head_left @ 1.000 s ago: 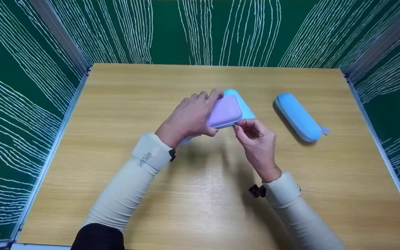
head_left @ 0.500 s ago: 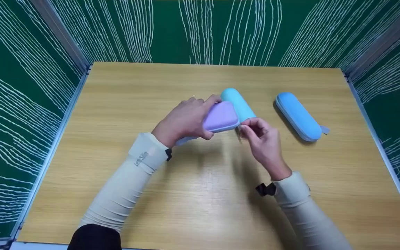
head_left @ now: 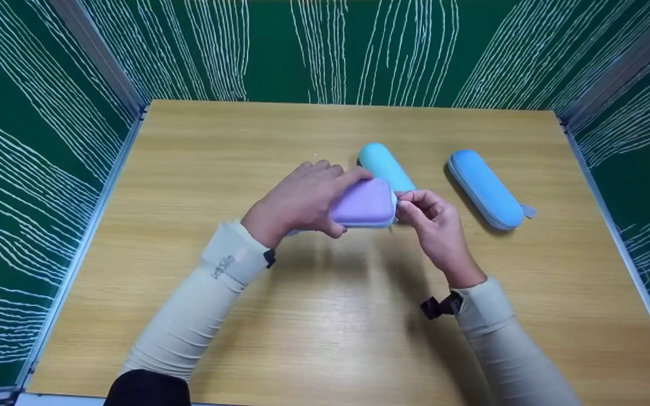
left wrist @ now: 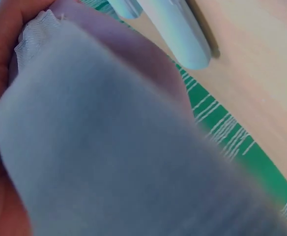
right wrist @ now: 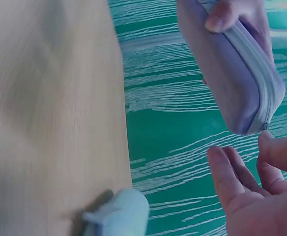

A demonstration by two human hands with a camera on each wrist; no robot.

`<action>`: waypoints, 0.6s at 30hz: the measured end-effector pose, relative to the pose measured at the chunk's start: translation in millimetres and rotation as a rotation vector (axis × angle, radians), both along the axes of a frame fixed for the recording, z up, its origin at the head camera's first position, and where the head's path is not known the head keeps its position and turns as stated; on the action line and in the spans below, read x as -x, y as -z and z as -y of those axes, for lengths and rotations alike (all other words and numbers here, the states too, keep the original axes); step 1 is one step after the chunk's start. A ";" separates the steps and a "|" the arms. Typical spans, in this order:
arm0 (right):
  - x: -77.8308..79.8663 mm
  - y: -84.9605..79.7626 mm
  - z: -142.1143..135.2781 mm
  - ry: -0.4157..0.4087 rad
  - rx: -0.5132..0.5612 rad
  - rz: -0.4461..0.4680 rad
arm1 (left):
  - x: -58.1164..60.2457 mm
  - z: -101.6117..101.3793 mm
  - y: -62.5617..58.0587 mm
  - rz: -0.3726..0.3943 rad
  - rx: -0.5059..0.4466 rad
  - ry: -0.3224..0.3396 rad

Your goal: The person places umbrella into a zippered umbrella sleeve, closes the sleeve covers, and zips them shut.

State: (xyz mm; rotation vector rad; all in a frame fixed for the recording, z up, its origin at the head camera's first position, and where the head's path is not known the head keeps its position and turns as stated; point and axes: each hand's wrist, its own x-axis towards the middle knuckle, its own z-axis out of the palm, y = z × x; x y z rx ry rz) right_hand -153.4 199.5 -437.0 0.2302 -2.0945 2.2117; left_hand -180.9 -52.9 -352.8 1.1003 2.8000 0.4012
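My left hand (head_left: pixel 308 200) grips a purple zipped case (head_left: pixel 363 204) above the table, fingers over the top and thumb at the near side. My right hand (head_left: pixel 440 231) pinches the small zipper pull (right wrist: pixel 265 127) at the case's right end with thumb and forefinger; its other fingers are loosely bent. In the right wrist view, the pale zipper band (right wrist: pixel 251 64) runs along the side and round the end. A blurred blue-grey strap-like piece (left wrist: pixel 99 132) covers much of the left wrist view and hides part of the case. Beside it, whitish fabric (left wrist: pixel 38 39) shows near my left fingers.
Behind my hands a turquoise case (head_left: pixel 384 163) lies on the wooden table (head_left: pixel 235 135), its near end hidden by them. A blue case (head_left: pixel 484 189) with a small tab lies farther right. Green walls with white lines (head_left: pixel 268 51) enclose the table's back and sides.
The purple case has come a little nearer and turned slightly. My right hand has moved right, and the zipper pull has gone from the near right corner round to the right end.
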 end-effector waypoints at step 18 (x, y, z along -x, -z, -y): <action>-5.8 -11.2 6.2 -0.204 0.692 0.088 | -6.1 -5.7 4.9 -0.479 -0.040 0.109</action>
